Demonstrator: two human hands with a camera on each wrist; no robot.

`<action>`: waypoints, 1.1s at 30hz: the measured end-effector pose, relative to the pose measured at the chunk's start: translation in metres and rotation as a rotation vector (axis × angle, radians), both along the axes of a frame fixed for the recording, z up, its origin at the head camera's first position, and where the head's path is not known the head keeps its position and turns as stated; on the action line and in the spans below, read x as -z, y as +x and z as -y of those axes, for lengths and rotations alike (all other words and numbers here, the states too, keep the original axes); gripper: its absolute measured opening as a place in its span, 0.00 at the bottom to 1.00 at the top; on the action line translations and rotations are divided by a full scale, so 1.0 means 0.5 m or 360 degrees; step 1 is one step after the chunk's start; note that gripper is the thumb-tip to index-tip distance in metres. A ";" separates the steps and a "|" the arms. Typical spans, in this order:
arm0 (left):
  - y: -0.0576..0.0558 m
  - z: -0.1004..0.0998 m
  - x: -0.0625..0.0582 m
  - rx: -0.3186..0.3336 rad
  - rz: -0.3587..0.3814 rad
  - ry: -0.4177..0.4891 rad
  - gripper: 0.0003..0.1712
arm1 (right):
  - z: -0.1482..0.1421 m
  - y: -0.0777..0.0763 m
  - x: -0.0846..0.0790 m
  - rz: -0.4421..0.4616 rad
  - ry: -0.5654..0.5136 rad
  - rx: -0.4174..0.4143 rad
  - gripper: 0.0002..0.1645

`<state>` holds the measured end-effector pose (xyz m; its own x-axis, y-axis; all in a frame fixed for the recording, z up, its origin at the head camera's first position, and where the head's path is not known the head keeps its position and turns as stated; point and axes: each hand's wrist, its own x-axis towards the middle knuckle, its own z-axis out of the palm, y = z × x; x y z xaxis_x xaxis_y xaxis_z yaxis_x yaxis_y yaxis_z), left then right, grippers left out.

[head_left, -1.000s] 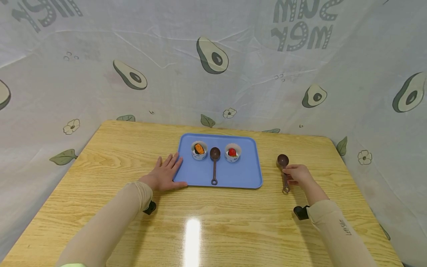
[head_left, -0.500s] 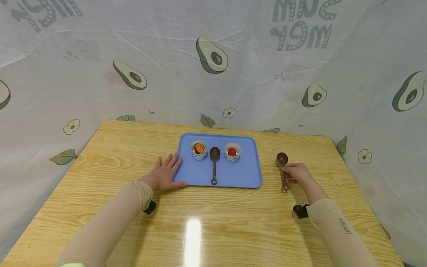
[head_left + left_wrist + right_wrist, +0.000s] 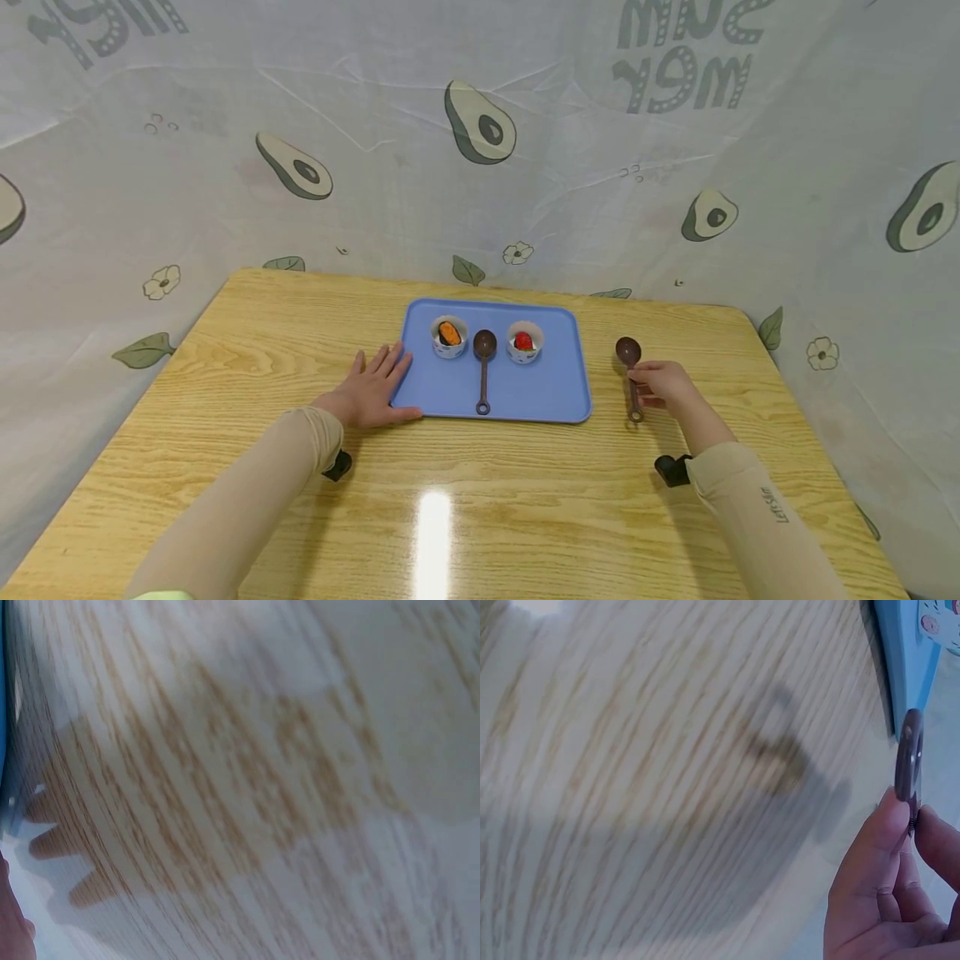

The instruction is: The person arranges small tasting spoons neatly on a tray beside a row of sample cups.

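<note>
My right hand point(image 3: 663, 385) pinches a brown spoon point(image 3: 628, 352) by its handle, to the right of the blue tray point(image 3: 536, 397). In the right wrist view the spoon's ringed handle end point(image 3: 909, 755) sticks out between thumb and fingers, with its shadow on the wood below. My left hand point(image 3: 365, 393) lies with spread fingers at the tray's left edge, the thumb along the front corner. On the tray a second brown spoon point(image 3: 483, 371) lies between two paper cups. The left cup point(image 3: 448, 350) has an orange-and-black sushi piece point(image 3: 449, 333); the right cup point(image 3: 523, 355) has a red piece point(image 3: 523, 341).
A wooden table point(image 3: 510, 508) spreads under everything, with a bright glare near its front. Behind and beside it hangs a pale cloth point(image 3: 375, 208) printed with avocados. Black wrist devices point(image 3: 672, 471) sit under the sleeves.
My right hand has moved slightly left and away from me, carrying the spoon a little closer to the tray. The left hand, tray, cups and other spoon stay in place.
</note>
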<state>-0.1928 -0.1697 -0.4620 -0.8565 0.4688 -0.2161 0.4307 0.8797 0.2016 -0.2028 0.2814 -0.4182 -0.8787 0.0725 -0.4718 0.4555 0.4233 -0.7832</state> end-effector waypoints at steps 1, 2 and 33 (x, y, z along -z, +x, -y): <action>-0.001 0.000 0.001 -0.0005 0.0003 -0.0010 0.59 | 0.003 -0.001 -0.002 0.0004 -0.0001 -0.0001 0.27; -0.003 0.000 0.003 -0.0010 0.0003 -0.0034 0.59 | 0.005 -0.003 -0.002 0.0007 -0.0001 -0.0003 0.27; 0.002 -0.004 -0.008 -0.0010 0.0007 -0.0047 0.57 | 0.064 -0.022 -0.011 -0.0008 -0.0058 -0.0015 0.25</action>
<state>-0.1919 -0.1676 -0.4582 -0.8585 0.4566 -0.2335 0.4242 0.8881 0.1771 -0.2139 0.2493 -0.4126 -0.8815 0.0472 -0.4698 0.4479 0.3988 -0.8003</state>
